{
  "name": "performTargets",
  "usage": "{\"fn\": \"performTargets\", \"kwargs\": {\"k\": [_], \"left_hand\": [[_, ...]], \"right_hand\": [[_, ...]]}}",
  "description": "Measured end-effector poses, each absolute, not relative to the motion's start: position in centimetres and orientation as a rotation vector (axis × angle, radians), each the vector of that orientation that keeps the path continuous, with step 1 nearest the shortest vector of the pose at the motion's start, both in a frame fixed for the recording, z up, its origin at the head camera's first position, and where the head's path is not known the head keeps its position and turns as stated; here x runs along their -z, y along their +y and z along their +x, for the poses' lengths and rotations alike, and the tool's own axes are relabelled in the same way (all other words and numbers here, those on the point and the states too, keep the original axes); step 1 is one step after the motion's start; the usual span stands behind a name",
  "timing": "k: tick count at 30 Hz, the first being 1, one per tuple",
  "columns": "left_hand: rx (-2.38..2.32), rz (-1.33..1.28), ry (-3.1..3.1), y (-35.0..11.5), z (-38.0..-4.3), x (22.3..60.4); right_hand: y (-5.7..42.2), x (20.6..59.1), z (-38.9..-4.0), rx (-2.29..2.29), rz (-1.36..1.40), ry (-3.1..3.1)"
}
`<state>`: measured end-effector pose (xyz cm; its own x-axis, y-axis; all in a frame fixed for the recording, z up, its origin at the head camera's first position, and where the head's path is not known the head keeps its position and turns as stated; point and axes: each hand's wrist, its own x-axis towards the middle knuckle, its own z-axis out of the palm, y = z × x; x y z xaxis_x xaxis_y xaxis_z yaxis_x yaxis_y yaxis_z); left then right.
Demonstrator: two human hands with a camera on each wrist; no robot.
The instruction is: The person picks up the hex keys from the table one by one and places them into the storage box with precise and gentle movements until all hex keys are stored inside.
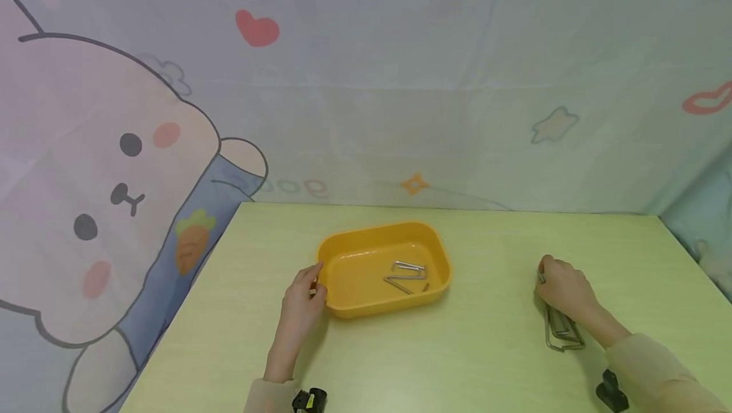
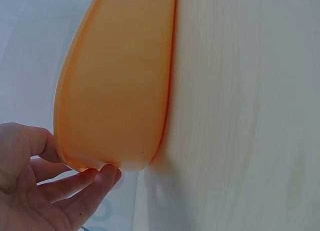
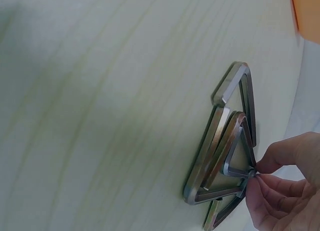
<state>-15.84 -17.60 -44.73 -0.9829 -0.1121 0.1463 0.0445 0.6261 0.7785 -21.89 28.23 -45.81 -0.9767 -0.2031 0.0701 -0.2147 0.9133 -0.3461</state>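
A yellow tray (image 1: 349,308) stands mid-table with several metal L-shaped hex keys (image 1: 407,277) inside, toward its right end. My left hand (image 1: 301,302) holds the tray's left end, its thumb and fingers against the rim and outer wall. In the left wrist view, the fingertips (image 2: 106,176) touch the tray's end wall (image 2: 115,91). On the right of the table, my right hand (image 1: 566,286) pinches the end of a hex key between thumb and fingers. Beneath and beside it, several more hex keys (image 3: 202,166) lie nested together on the table. The fingers hide part of the pinched key.
The pale wood-grain table (image 1: 492,349) reaches back to a hanging printed cloth (image 1: 400,114) with a cartoon bear on its left. Bare tabletop lies between the tray and the pile of hex keys. A black wrist device (image 1: 612,391) sits by the right sleeve.
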Motion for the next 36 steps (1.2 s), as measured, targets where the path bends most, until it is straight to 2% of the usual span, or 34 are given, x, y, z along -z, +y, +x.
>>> {"fn": "performTargets", "kwargs": {"k": [36], "left_hand": [[1.291,0.049,-2.672,-17.4,-15.7,44.6]], "right_hand": [[26.5,44.1,-21.8,-0.569,0.388,-3.018]]}}
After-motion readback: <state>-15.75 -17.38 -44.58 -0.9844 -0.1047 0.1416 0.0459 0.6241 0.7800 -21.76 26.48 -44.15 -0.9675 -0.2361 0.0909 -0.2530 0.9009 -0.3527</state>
